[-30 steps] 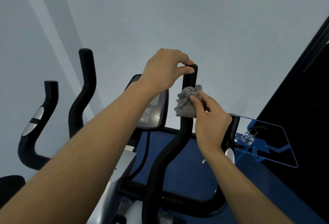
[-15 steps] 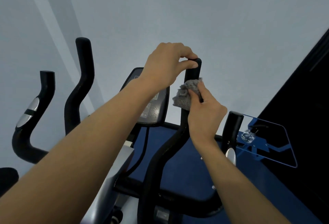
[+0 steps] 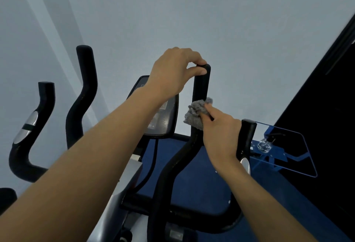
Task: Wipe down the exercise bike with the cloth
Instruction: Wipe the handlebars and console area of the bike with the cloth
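The exercise bike has black curved handlebars and a dark console [image 3: 163, 115] in the middle. My left hand [image 3: 172, 72] pinches the top tip of the right upright handlebar [image 3: 200, 86]. My right hand [image 3: 221, 136] presses a crumpled grey cloth [image 3: 196, 113] around that same bar, a short way below the left hand. A shorter black grip [image 3: 247, 138] with a silver sensor stands just right of my right hand.
On the left rise a tall black handlebar [image 3: 84, 92] and an outer grip with silver sensors [image 3: 30, 126]. A clear plate on a blue bracket [image 3: 284, 151] sticks out at the right, before a dark panel. Blue floor lies below; a pale wall behind.
The cloth and my right hand have slid a little down the bar, away from the left hand, which keeps its hold on the tip.
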The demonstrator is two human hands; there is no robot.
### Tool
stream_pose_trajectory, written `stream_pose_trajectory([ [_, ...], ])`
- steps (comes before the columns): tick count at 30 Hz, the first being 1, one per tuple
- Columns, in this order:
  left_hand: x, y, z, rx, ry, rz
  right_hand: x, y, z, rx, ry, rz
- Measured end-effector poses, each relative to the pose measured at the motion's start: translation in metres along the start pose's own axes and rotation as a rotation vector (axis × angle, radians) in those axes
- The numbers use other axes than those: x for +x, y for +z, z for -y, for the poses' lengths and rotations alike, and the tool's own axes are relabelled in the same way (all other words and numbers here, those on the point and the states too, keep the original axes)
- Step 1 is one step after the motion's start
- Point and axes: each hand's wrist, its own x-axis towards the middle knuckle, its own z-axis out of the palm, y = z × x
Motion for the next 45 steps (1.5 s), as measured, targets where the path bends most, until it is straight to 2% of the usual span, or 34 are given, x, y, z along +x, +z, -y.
stream_pose_trajectory([
  [3, -0.011, 0.007, 0.0, 0.018, 0.024, -0.01, 0.004, -0.01, -0.001, 0.065, 0.078, 0.043],
  [7, -0.031, 0.022, 0.004, 0.025, 0.066, 0.005, -0.01, -0.019, -0.006, 0.223, 0.181, -0.02],
  [16, -0.033, 0.033, 0.013, 0.027, 0.068, -0.003, -0.014, -0.007, 0.001, 0.096, 0.116, 0.032],
  [22, -0.03, 0.034, 0.014, 0.007, 0.07, -0.015, -0.017, -0.007, -0.003, -0.102, 0.032, 0.095],
  [29, -0.031, 0.037, 0.016, -0.005, 0.064, -0.028, -0.001, -0.015, 0.005, -0.079, 0.034, 0.19],
  [31, -0.03, 0.037, 0.018, 0.0, 0.067, -0.034, -0.008, -0.011, 0.004, -0.13, 0.012, 0.227],
  [33, -0.028, 0.035, 0.017, 0.043, 0.08, -0.021, -0.021, -0.012, 0.004, -0.077, 0.016, 0.241],
  [37, -0.029, 0.031, 0.013, 0.112, 0.072, -0.004, -0.026, -0.019, 0.002, -0.109, -0.061, 0.216],
  [40, -0.047, 0.028, 0.015, 0.196, 0.068, 0.03, -0.023, -0.025, -0.001, -0.009, -0.014, 0.18],
  [45, -0.135, 0.02, 0.038, 0.169, -0.1, 0.033, -0.027, -0.029, -0.008, 0.068, 0.05, 0.088],
])
